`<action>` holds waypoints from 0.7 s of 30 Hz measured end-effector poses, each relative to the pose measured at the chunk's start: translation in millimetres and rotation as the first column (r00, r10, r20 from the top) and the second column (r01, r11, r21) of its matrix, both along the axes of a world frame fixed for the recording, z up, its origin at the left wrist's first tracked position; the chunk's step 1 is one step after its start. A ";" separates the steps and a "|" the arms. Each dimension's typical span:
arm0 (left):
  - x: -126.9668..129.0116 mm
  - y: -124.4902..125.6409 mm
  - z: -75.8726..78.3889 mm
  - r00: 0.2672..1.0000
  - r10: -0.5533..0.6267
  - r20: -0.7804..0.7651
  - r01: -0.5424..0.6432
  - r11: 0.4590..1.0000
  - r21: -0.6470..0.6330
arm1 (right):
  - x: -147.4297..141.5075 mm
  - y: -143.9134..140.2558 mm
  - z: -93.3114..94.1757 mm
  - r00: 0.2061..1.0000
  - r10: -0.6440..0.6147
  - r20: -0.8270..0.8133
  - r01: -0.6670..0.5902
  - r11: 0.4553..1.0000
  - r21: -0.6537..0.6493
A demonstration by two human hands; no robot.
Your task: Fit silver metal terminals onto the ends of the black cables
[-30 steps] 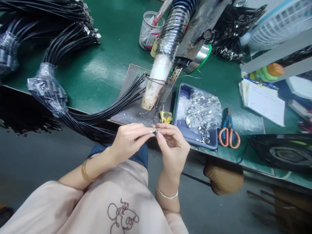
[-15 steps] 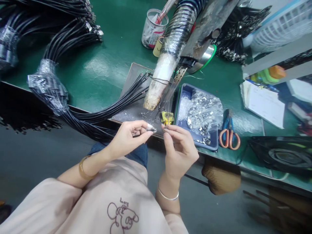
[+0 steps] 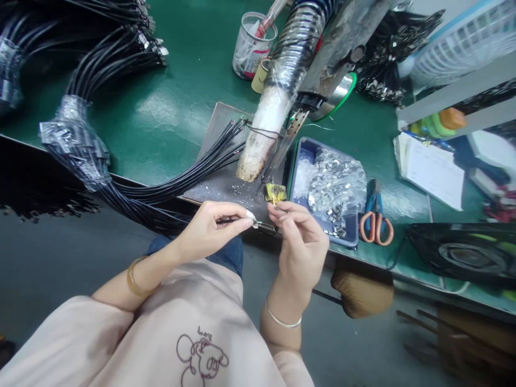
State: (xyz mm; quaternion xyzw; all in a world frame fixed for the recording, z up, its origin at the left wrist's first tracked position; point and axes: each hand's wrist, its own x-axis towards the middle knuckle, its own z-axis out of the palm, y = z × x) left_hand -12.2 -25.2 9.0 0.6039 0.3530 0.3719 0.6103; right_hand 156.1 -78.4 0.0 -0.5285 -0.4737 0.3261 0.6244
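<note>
Both hands pinch small work at the table edge.

Left hand [image 3: 207, 228]: fingers [image 3: 242, 217] clamped on a thin black cable [image 3: 226, 220], wrist bent inward. Right hand [image 3: 300, 242]: fingers [image 3: 278, 210] pressed together on a thin wire [image 3: 273, 198] just below the yellow fixture [image 3: 275, 192], forearm upright. The blue tray [image 3: 300, 156] of metal clips lies just beside them.

A green workbench [image 3: 173, 102] fills the upper view, its front edge running diagonally down to the right. Below it lies a grey floor [image 3: 48, 269]. A white basket [image 3: 463, 37] occupies the far right corner. Overhead light glares off the green surface.
</note>
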 end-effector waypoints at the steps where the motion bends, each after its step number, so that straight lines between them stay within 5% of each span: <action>1: -0.3 0.5 0.1 1.000 -0.005 0.001 0.005 1.000 -0.008 | -0.5 -0.3 -0.4 0.999 -0.016 0.037 0.016 1.000 0.010; 7: -1.4 2.6 0.1 0.998 -0.064 0.029 0.066 0.996 -0.058 | -11.6 -4.7 -0.1 0.966 0.030 0.256 -0.042 0.998 0.045; 21: -7.7 9.9 9.8 0.969 -0.231 0.086 0.244 0.948 -0.204 | -10.0 -8.5 -0.9 0.928 0.020 0.373 -0.071 0.990 0.123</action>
